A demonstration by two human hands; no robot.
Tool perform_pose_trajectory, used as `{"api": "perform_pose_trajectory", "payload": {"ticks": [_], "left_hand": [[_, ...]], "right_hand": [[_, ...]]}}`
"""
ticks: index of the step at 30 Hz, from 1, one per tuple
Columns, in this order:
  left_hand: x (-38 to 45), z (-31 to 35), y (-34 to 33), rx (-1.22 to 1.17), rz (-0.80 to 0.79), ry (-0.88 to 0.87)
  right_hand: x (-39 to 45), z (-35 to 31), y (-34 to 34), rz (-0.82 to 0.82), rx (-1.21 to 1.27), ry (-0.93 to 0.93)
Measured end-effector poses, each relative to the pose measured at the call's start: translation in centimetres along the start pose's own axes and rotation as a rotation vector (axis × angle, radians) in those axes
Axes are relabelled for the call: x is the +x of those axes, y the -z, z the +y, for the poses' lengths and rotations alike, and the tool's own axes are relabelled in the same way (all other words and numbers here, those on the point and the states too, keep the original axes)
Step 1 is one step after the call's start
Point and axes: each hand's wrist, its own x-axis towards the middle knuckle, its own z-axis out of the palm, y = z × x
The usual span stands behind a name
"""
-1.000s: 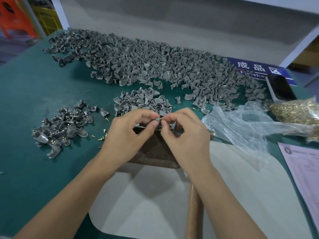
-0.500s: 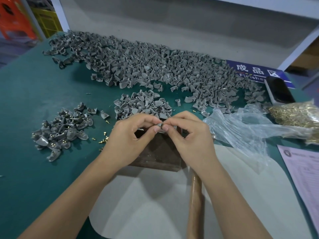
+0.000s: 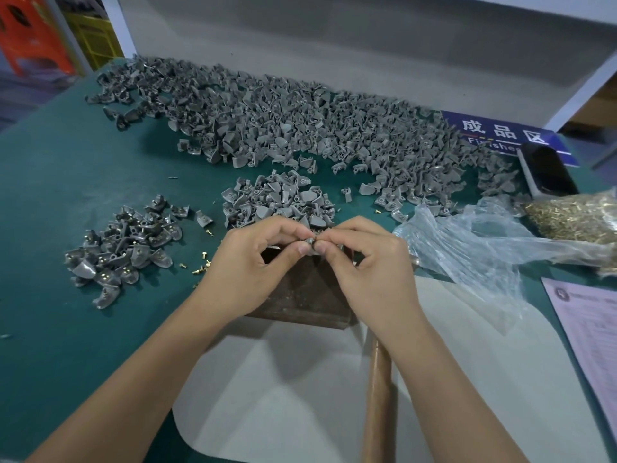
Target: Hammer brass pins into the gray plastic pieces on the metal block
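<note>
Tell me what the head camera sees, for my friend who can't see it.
Two hands, left hand and right hand, pinch one small gray piece together over a dark metal block. Piles of gray pieces cover the green table, and a hammer handle lies nearby.

Two hands point(image 3: 248, 262), three gray-piece heaps point(image 3: 277, 205), one hammer point(image 3: 379, 396).

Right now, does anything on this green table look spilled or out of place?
Yes. A few loose brass pins lie scattered on the green table, between the small pile of gray plastic pieces and the left hand, away from the bagged brass pins.
</note>
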Motion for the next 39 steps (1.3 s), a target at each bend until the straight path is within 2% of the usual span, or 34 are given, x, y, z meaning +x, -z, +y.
{"api": "perform_pose_trajectory", "payload": {"ticks": [7, 12, 21, 24, 27, 30, 32, 34, 37, 39], "left_hand": [[0.1, -0.1, 0.0, 0.007, 0.007, 0.022], [0.2, -0.1, -0.4, 0.000, 0.069, 0.037], [0.1, -0.1, -0.4, 0.011, 0.076, 0.045], [0.0, 0.0, -0.2, 0.056, 0.048, 0.056], [0.1, 0.1, 0.3, 0.119, -0.039, 0.010], [0.2, 0.0, 0.7, 0.227, -0.112, -0.061], [0.1, 0.0, 0.8, 0.255, -0.152, -0.088], [0.1, 0.0, 0.9, 0.268, -0.172, -0.106], [0.1, 0.0, 1.2, 0.269, -0.170, -0.104], [0.1, -0.1, 1.3, 0.283, -0.169, -0.094]], "right_hand": [[-0.1, -0.2, -0.2, 0.018, 0.047, -0.049], [0.1, -0.3, -0.2, 0.019, 0.024, -0.052], [0.3, -1.0, 0.3, 0.058, -0.022, -0.060], [-0.5, -1.3, 2.1, 0.097, -0.089, -0.201], [-3.2, -1.6, 4.2, 0.100, -0.319, -0.433], [-6.3, -2.6, 5.2, -0.062, -0.617, -0.633], [-7.4, -3.2, 5.0, -0.201, -0.725, -0.690], [-7.9, -3.6, 4.3, -0.266, -0.759, -0.708], [-7.9, -3.4, 4.0, -0.250, -0.743, -0.727], [-7.5, -2.8, 4.4, -0.226, -0.629, -0.740]]}}
